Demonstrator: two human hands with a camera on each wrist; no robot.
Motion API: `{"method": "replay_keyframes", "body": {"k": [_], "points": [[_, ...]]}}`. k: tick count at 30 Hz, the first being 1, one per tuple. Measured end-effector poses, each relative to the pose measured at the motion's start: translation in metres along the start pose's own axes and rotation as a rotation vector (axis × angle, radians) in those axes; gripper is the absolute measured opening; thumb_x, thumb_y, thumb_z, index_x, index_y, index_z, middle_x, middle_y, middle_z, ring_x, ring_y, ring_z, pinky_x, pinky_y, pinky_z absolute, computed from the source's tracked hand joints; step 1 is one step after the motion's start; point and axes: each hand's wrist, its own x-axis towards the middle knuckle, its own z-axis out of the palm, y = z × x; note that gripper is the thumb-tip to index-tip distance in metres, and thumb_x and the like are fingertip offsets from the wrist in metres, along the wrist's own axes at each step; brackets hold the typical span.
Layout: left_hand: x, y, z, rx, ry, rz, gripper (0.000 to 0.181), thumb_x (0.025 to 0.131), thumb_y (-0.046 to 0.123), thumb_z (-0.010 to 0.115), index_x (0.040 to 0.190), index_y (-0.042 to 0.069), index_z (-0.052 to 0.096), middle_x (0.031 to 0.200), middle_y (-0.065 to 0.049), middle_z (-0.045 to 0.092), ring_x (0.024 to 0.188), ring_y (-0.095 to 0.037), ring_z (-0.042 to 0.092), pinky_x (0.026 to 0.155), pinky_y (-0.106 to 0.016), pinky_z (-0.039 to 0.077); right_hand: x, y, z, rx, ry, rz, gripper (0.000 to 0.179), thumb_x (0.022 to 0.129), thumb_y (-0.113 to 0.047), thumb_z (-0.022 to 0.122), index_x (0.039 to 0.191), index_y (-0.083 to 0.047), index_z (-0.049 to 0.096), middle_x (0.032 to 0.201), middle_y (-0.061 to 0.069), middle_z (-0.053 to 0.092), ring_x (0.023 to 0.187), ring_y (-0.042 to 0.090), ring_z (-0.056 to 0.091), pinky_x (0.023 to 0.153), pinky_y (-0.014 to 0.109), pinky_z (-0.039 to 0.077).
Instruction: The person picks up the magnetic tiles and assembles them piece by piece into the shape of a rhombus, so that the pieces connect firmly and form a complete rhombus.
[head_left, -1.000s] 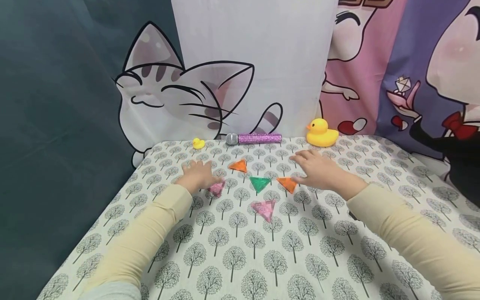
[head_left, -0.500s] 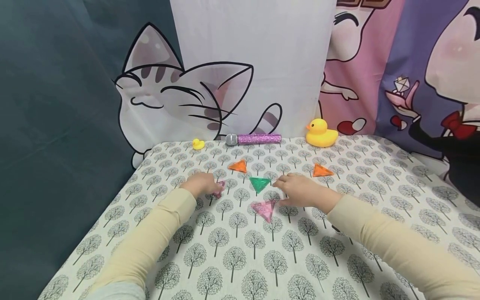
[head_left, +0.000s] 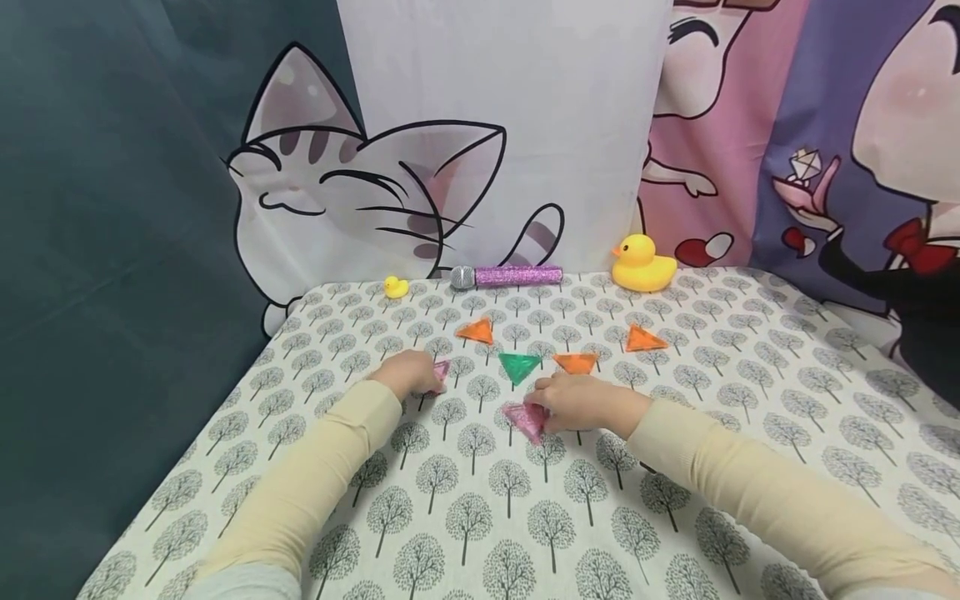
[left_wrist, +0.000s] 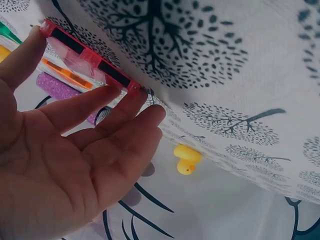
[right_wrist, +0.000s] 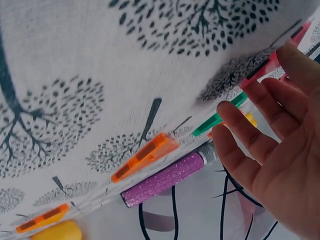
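Observation:
My left hand pinches a translucent pink triangle tile at the left of the group. In the left wrist view its thumb is at one corner of that tile and its fingertips at the other. Lower and nearer, my right hand pinches a second pink triangle tile by its right side, partly covering it. A green triangle tile lies between and beyond the hands. Just past the right hand's fingers is an orange triangle tile.
Two more orange triangle tiles lie farther back, one at left and one at right. Along the back edge are a small yellow duck, a purple glitter microphone and a larger yellow duck. Printed cloth hangs behind the table.
My right hand has left an orange tile at the right, moved left and nearer, and taken hold of the near pink tile. My left hand has closed on the other pink tile.

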Motion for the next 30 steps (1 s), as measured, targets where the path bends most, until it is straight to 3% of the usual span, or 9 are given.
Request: {"method": "replay_keyframes", "body": {"k": [4, 7, 12, 18, 20, 23, 27, 30], "points": [[0.0, 0.002, -0.001, -0.024, 0.03, -0.002, 0.036, 0.071, 0.038, 0.068, 0.081, 0.006, 0.058, 0.076, -0.008, 0.054, 0.068, -0.021, 0.05, 0.064, -0.036, 0.044, 0.001, -0.001, 0.002, -0.012, 0.026, 0.019, 0.03, 0.073, -0.029, 0.067, 0.098, -0.013, 0.062, 0.08, -0.009, 0.049, 0.075, 0.012, 0.05, 0.068, 0.026, 0.044], [0.0, 0.002, -0.002, -0.057, 0.077, -0.002, 0.039, 0.065, 0.036, 0.073, 0.085, 0.006, 0.057, 0.078, -0.009, 0.052, 0.071, -0.022, 0.048, 0.062, -0.035, 0.044, 0.003, -0.003, 0.004, 0.008, 0.027, 0.057, 0.022, 0.074, -0.028, 0.067, 0.09, -0.014, 0.063, 0.076, -0.01, 0.047, 0.072, 0.01, 0.049, 0.066, 0.026, 0.043], [0.002, 0.003, -0.001, -0.1, 0.168, -0.011, 0.046, 0.056, 0.035, 0.079, 0.085, 0.006, 0.058, 0.097, -0.017, 0.047, 0.081, -0.025, 0.044, 0.067, -0.039, 0.044, 0.007, -0.008, 0.002, 0.038, 0.005, 0.131, 0.015, 0.074, -0.027, 0.067, 0.082, -0.015, 0.063, 0.073, -0.008, 0.048, 0.069, 0.01, 0.05, 0.064, 0.027, 0.043], [0.004, 0.01, 0.002, -0.172, 0.217, -0.049, 0.047, 0.053, 0.027, 0.081, 0.084, 0.003, 0.056, 0.115, -0.025, 0.032, 0.073, -0.026, 0.049, 0.061, -0.036, 0.046, 0.011, -0.012, 0.002, 0.015, -0.019, 0.213, 0.017, 0.073, -0.031, 0.067, 0.083, -0.017, 0.063, 0.073, -0.009, 0.049, 0.07, 0.01, 0.05, 0.063, 0.027, 0.043], [0.005, 0.013, 0.004, -0.213, 0.233, -0.054, 0.053, 0.055, 0.023, 0.081, 0.094, 0.0, 0.054, 0.118, -0.028, 0.03, 0.07, -0.027, 0.05, 0.058, -0.035, 0.047, 0.011, -0.012, 0.002, 0.018, -0.024, 0.238, 0.017, 0.073, -0.033, 0.067, 0.082, -0.019, 0.063, 0.073, -0.01, 0.049, 0.07, 0.009, 0.05, 0.063, 0.026, 0.042], [0.006, 0.018, 0.008, -0.25, 0.246, -0.023, 0.057, 0.061, 0.015, 0.078, 0.105, -0.003, 0.045, 0.11, -0.028, 0.042, 0.068, -0.028, 0.053, 0.056, -0.034, 0.047, 0.012, -0.013, 0.002, 0.022, -0.025, 0.26, 0.016, 0.073, -0.034, 0.067, 0.08, -0.021, 0.062, 0.073, -0.011, 0.05, 0.07, 0.008, 0.049, 0.063, 0.026, 0.042], [0.005, 0.022, 0.01, -0.207, 0.258, 0.033, 0.031, 0.077, 0.009, 0.063, 0.101, -0.002, 0.047, 0.085, -0.016, 0.056, 0.065, -0.023, 0.053, 0.054, -0.03, 0.046, 0.011, -0.014, 0.002, 0.028, -0.019, 0.263, 0.016, 0.073, -0.034, 0.067, 0.08, -0.02, 0.062, 0.073, -0.011, 0.051, 0.069, 0.008, 0.049, 0.063, 0.026, 0.042], [0.002, 0.025, 0.007, -0.248, 0.246, 0.058, 0.02, 0.083, 0.011, 0.056, 0.098, -0.003, 0.054, 0.084, -0.012, 0.059, 0.061, -0.019, 0.053, 0.054, -0.026, 0.046, 0.011, -0.015, 0.002, 0.028, -0.019, 0.262, 0.018, 0.072, -0.035, 0.067, 0.08, -0.019, 0.061, 0.073, -0.011, 0.051, 0.069, 0.007, 0.05, 0.063, 0.025, 0.042]]}}
